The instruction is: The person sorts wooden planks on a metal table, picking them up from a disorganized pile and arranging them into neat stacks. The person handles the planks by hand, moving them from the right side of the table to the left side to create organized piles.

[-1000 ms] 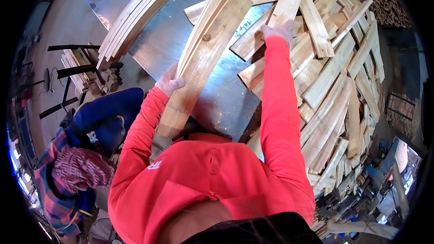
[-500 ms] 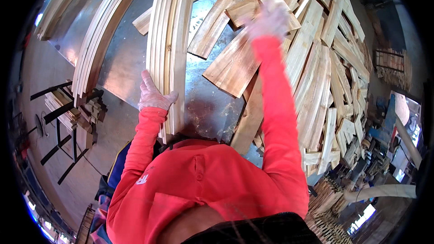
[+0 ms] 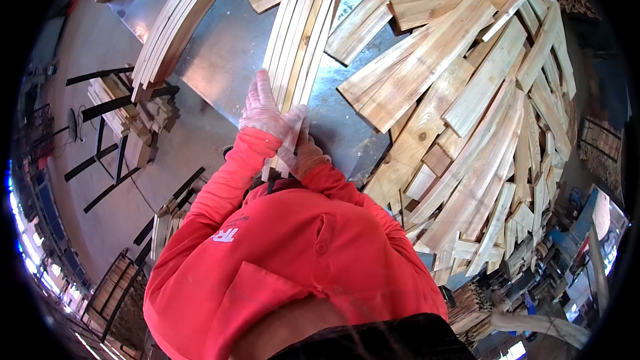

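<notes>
A bundle of long, slightly curved wooden slats (image 3: pixel 308 30) stands on edge on the metal tabletop in front of me, its near end by my waist. My left hand (image 3: pixel 265 115), in a thin pale glove, is closed around the near part of the bundle, fingers along the left side and thumb over to the right. Close against the right side of the near end is my right hand (image 3: pixel 305 153), also gloved and bent round the slats. The left hand and wrist partly overlap the bundle, and some right-hand fingers are hidden.
To the right, a large loose pile of wooden boards (image 3: pixel 460 117) spreads over the table. Another set of curved slats (image 3: pixel 183 20) stands at the left, overhanging the metal tabletop (image 3: pixel 223 60). A black metal rack (image 3: pixel 100 153) holding wood pieces stands on the floor at left.
My right hand has come from the pile at upper right to the bundle's near end. A curved slat has left the pile's top, and a brown-sided slat shows on the bundle's right. The view has shifted.
</notes>
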The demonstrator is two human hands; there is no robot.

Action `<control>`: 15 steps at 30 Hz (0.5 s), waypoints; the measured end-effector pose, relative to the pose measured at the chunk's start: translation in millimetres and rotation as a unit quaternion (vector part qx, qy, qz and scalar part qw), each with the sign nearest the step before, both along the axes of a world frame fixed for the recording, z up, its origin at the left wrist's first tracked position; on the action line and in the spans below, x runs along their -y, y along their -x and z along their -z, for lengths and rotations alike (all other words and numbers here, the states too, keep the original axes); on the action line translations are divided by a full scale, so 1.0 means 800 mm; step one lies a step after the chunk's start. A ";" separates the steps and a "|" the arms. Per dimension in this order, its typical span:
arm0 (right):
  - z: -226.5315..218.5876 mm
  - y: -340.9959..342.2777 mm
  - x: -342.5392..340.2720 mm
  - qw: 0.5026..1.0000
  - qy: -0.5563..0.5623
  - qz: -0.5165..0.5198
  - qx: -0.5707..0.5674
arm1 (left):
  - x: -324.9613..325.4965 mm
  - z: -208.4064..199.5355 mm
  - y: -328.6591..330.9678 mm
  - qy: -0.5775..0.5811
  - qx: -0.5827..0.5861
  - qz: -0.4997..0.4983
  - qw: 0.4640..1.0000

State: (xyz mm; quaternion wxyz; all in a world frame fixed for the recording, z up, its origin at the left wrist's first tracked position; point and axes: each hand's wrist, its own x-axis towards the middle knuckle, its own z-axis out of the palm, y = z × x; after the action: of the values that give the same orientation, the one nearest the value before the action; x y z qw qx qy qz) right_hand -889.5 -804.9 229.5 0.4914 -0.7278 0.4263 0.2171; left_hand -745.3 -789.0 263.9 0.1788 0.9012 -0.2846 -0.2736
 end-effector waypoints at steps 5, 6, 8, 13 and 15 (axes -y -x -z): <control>0.030 -0.005 0.022 0.989 -0.052 -0.108 0.085 | 0.021 -0.007 0.028 -0.209 0.095 0.050 0.972; 0.009 -0.010 0.033 0.988 -0.102 -0.103 0.060 | 0.020 -0.009 0.028 -0.195 0.090 0.050 0.975; 0.008 0.006 0.020 0.964 -0.116 -0.019 0.238 | 0.017 -0.013 0.026 -0.167 0.081 0.045 0.982; 0.109 0.088 0.029 0.951 -0.172 0.038 0.254 | 0.004 -0.009 0.014 -0.111 0.091 0.036 0.989; 0.061 0.102 0.036 0.918 -0.268 0.143 0.255 | 0.007 0.001 0.017 -0.128 0.094 0.011 0.987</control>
State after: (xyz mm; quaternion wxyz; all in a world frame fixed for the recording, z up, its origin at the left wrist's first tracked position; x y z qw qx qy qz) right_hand -971.3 -833.4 180.7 0.7855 -0.5312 0.3123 0.0579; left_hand -758.7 -794.6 263.1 0.0315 0.9353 -0.2728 -0.2232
